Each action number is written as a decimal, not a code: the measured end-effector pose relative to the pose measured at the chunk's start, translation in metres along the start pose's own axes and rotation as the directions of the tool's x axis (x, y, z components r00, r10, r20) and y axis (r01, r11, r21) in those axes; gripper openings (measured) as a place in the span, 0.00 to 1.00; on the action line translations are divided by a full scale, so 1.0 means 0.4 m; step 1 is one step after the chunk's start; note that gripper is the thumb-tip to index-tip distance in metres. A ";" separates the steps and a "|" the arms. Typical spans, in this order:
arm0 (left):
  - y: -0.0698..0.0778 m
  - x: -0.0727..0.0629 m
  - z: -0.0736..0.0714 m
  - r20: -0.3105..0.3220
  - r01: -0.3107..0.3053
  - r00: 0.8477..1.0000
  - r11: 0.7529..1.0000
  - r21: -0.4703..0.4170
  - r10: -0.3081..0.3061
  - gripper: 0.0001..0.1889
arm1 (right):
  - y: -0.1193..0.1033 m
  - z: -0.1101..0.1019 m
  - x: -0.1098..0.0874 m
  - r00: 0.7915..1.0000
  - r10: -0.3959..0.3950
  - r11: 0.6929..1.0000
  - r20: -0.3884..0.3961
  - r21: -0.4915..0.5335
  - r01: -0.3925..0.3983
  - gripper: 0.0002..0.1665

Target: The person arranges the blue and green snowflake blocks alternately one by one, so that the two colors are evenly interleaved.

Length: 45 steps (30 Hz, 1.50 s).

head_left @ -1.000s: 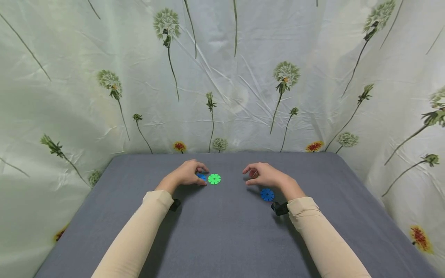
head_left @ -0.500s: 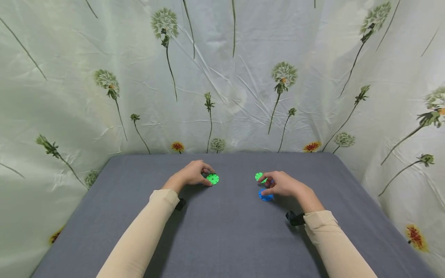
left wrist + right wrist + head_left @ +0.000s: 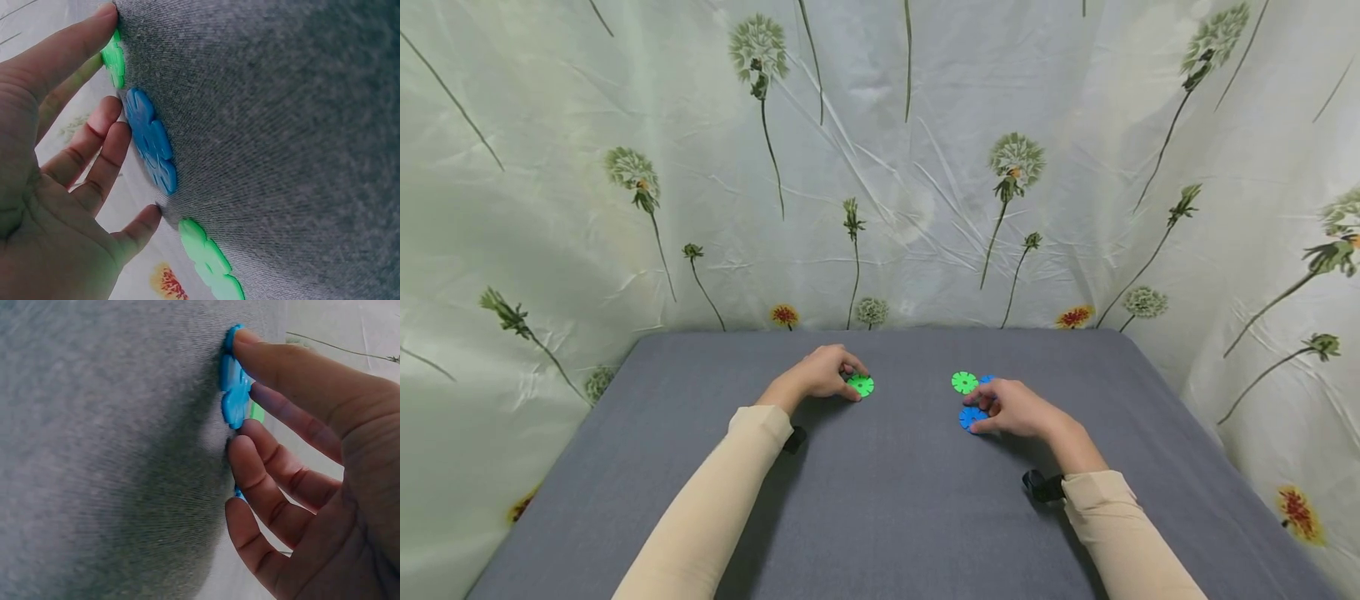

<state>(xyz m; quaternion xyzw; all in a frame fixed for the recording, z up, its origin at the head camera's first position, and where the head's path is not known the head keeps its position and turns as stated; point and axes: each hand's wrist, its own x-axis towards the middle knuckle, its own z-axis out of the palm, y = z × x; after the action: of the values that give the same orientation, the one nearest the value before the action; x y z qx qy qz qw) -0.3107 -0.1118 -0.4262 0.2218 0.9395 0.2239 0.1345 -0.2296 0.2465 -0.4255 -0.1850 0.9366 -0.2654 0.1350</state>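
Observation:
In the head view, my left hand [image 3: 826, 372] straddles a green slotted building disc [image 3: 861, 385], thumb at its near edge and index finger at its far edge. The left wrist view has a blue disc [image 3: 149, 140] by the middle fingers and another green disc [image 3: 209, 259] below the little finger. My right hand [image 3: 1018, 409] pinches a blue slotted disc [image 3: 972, 418] on the table between thumb and index finger; its other fingers are curved. Just beyond lie a green disc [image 3: 965, 382] and a blue disc [image 3: 988, 379], the latter partly hidden by the right hand.
Grey cloth covers the table [image 3: 880, 500]. A pale curtain [image 3: 910, 167] with dandelion prints hangs behind it and down the sides. Dark wrist cameras sit under the left wrist [image 3: 793, 439] and the right wrist [image 3: 1042, 485].
My left hand has shifted right, from over a blue disc to the green one. My right hand has moved right and nearer, onto the blue disc, uncovering the green disc and another blue one.

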 end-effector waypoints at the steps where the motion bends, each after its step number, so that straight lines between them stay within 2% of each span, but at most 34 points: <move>1: 0.001 0.001 0.000 0.001 0.002 1.000 1.000 0.001 -0.002 0.25 | 0.001 0.002 -0.001 1.000 -0.003 1.000 -0.006 -0.001 0.003 0.25; 11: 0.001 0.009 -0.002 0.025 0.015 1.000 1.000 -0.013 -0.015 0.26 | 0.012 0.014 -0.015 0.999 -0.034 0.999 -0.038 0.005 0.034 0.21; 20: 0.000 0.007 0.005 0.023 0.044 0.999 0.999 -0.013 -0.043 0.24 | 0.029 0.033 -0.023 0.999 -0.045 0.986 -0.023 0.159 0.048 0.21; 24: -0.002 0.006 0.007 0.019 0.046 0.999 0.999 -0.016 -0.046 0.24 | 0.043 0.045 -0.031 0.997 -0.065 0.969 -0.039 0.236 0.073 0.23; 31: -0.003 0.006 0.001 0.003 0.049 0.999 0.998 -0.033 -0.049 0.24 | 0.068 0.039 -0.034 0.991 -0.133 0.908 -0.019 0.399 0.129 0.26; 38: -0.003 0.004 0.001 0.008 0.064 0.998 0.996 -0.055 -0.064 0.24 | 0.082 0.026 -0.036 0.990 -0.135 0.902 0.049 0.420 0.103 0.36; 45: -0.004 0.003 0.001 0.013 0.072 0.997 0.995 -0.068 -0.071 0.24 | 0.081 0.021 -0.039 0.990 -0.121 0.916 0.075 0.391 0.083 0.36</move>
<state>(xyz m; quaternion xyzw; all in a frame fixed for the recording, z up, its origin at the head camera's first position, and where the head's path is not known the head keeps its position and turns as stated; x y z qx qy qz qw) -0.3121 -0.1124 -0.4275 0.1846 0.9378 0.2498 0.1550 -0.2216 0.2750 -0.4478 -0.2161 0.8469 -0.4424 0.2005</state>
